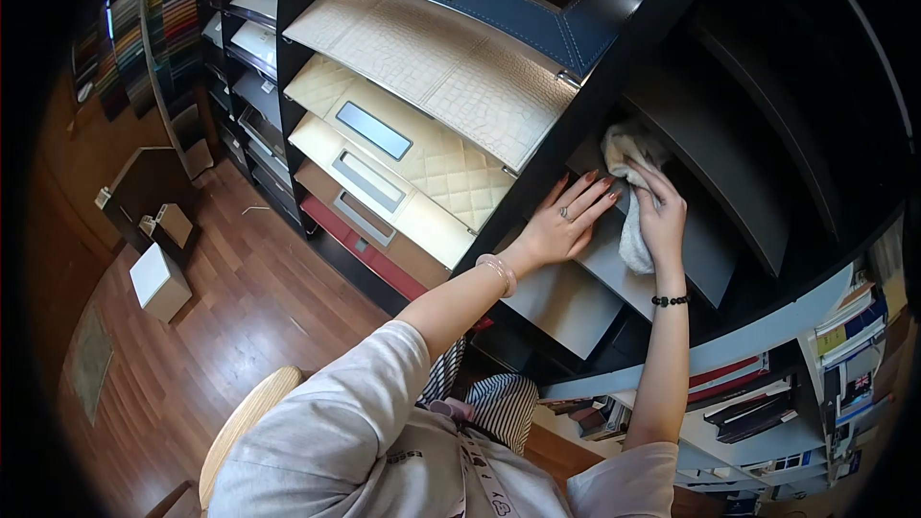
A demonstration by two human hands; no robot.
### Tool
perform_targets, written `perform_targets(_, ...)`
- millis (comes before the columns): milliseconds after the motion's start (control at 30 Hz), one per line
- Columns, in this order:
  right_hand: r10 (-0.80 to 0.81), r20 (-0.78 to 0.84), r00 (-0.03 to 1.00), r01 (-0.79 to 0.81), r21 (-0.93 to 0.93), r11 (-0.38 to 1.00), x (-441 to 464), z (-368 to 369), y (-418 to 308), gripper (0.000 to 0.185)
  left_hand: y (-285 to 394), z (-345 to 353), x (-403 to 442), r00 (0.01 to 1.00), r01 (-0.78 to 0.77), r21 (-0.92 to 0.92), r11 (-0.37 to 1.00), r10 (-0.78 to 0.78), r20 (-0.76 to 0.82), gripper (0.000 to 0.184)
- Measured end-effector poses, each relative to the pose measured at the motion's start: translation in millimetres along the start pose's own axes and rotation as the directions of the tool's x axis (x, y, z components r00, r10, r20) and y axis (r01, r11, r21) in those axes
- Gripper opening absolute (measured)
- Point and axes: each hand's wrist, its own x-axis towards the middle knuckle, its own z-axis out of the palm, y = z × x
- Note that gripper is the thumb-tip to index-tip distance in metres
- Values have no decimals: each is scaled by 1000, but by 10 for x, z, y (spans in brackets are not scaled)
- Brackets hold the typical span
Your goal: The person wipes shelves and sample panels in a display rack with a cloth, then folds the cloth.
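Note:
My right hand grips a white cloth against a grey slanted shelf panel in the dark rack. Part of the cloth bunches up beyond my fingertips, and the rest hangs down beside my palm. My left hand, with a ring and painted nails, lies with its fingers stretched out over the neighbouring grey panel. Nothing is in it. A dark upright divider runs just beyond my left hand.
Left of the divider are sample panels: a cream crocodile-textured one, a quilted one and a blue stitched one. Bookshelves stand at lower right. A wooden chair back and a white box are at left.

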Motion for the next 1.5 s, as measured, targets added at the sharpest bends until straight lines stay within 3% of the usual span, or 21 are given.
perform_targets(100,41,29,999,-41,-7,999,-133,-65,-99,31,176,-306,2,995,95,-270,958,-90,31,55)
perform_targets(167,36,-2,999,-36,-36,999,-283,-89,-271,34,106,-500,-292,996,-77,-158,984,71,-44,54)
perform_targets(233,22,-21,1000,-23,-74,997,-257,-69,-469,38,3,-702,-597,997,-27,-59,998,23,-79,56)
perform_targets(300,-219,-116,969,186,-245,951,-196,-90,-775,41,-49,-872,-908,950,287,-105,952,-297,-97,64)
perform_targets(333,-336,-147,930,273,-331,903,-158,-134,-906,43,-41,-958,-1011,949,285,-111,952,-296,-106,64)
perform_targets(400,-517,-288,806,375,-428,822,178,-230,-1164,46,-19,-1122,-1149,825,565,-48,824,-562,64,70)
perform_targets(467,-573,-435,695,386,-447,807,642,-349,-1382,47,-44,-1094,-1111,838,545,-66,836,-539,88,73)
perform_targets(567,-566,-450,691,351,-475,806,1335,-556,-1561,47,-139,-967,-932,858,511,-99,854,-499,121,78)
perform_targets(633,-781,-307,544,362,-753,549,1692,-626,-1572,48,-270,-836,-699,924,382,-93,920,-380,40,87)
perform_targets(667,-783,-305,543,363,-755,546,1707,-607,-1543,48,-316,-787,-607,925,381,-95,920,-379,37,87)
perform_targets(767,-684,-229,693,361,-711,603,1702,-438,-1360,51,-416,-666,-437,933,356,-45,934,-357,-38,88)
perform_targets(800,-686,-222,693,366,-712,599,1638,-390,-1314,51,-444,-640,-432,931,360,-48,932,-362,-41,88)
perform_targets(900,-631,-47,774,402,-734,548,1264,-295,-1206,54,-527,-607,-471,961,262,51,964,-256,-109,85)
perform_targets(1067,-632,-80,771,381,-738,558,1436,-451,-1217,57,-575,-490,-478,958,238,53,970,-226,-174,85)
perform_targets(1200,-669,-205,715,370,-701,610,1426,-212,-1253,57,-595,-502,-486,957,234,78,969,-216,-193,85)
perform_targets(1267,-628,-117,769,375,-714,591,1156,-62,-1228,54,-609,-508,-493,962,217,84,973,-199,-185,85)
perform_targets(1333,-564,-72,822,393,-645,655,853,89,-1109,59,-631,-523,-499,964,213,87,973,-195,-183,85)
perform_targets(1500,-525,19,851,426,-610,668,468,263,-1043,56,-611,-516,-493,963,217,108,970,-194,-190,85)
